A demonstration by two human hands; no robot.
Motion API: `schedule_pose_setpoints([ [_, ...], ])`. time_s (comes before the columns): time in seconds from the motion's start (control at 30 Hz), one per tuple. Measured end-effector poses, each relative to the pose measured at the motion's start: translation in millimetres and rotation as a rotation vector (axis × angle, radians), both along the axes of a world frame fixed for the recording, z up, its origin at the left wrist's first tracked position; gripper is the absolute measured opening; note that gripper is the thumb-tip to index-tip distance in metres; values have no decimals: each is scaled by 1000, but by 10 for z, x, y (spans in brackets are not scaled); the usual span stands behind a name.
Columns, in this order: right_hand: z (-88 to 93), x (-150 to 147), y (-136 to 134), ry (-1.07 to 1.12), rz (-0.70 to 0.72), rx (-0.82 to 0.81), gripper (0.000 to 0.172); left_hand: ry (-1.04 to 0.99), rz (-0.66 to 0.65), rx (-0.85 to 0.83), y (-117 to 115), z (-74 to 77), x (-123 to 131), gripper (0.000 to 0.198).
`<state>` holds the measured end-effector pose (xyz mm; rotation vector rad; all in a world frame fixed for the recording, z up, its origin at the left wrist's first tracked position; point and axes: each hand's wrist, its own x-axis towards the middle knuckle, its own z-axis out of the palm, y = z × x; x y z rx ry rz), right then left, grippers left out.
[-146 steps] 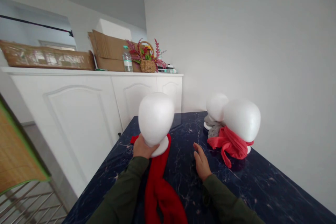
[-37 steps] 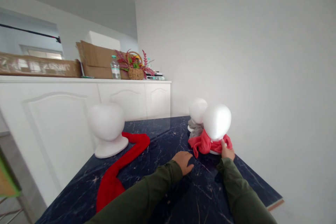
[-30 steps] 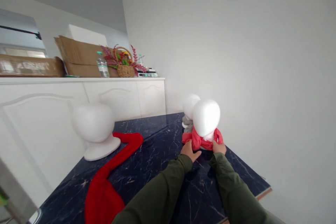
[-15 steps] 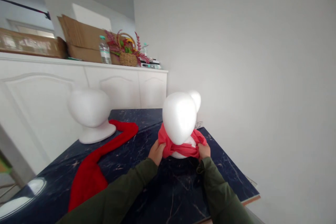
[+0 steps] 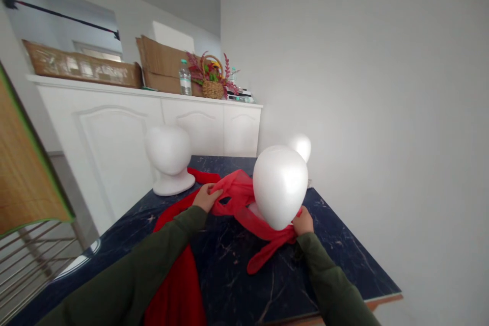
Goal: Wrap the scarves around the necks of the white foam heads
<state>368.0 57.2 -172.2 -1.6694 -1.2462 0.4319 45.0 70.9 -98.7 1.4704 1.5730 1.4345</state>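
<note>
Coral scarf on the right half of the dark tabletop, passing in front of a smooth white head form low at its neck; whether the cloth closes round behind is hidden. The left hand pinches a stretch drawn out toward the left edge; the right hand is closed on the cloth just beside the form, on the right-edge side. One loose tail points toward the near edge, held by neither hand. The step in hand appears to be handling the cloth about the neck; the next move probably calls for even tension in both grips, lest the form tip. A red scarf runs beneath the left sleeve toward the near edge. A second head form stands by the left edge; a third head form, partly hidden, stands near the far right corner. Room for moving lies chiefly between the loose tail and the near edge; the right edge runs close to the right hand, and a white cabinet limits the far edge
</note>
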Motion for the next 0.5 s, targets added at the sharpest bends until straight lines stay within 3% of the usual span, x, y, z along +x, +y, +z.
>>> schedule_pose_setpoints([
  [0.1,16,-2,-20,-16,-17,12,13,215,6,92,-44,-127,136,58],
  [0.23,25,2,-37,11,-10,60,14,560,-234,236,-290,-375,587,66],
  [0.37,-17,98,-56,135,-92,114,17,614,-308,285,-417,-565,902,73],
  [0.5,-33,271,-169,280,-225,180,29,645,-382,360,-404,-778,910,76],
])
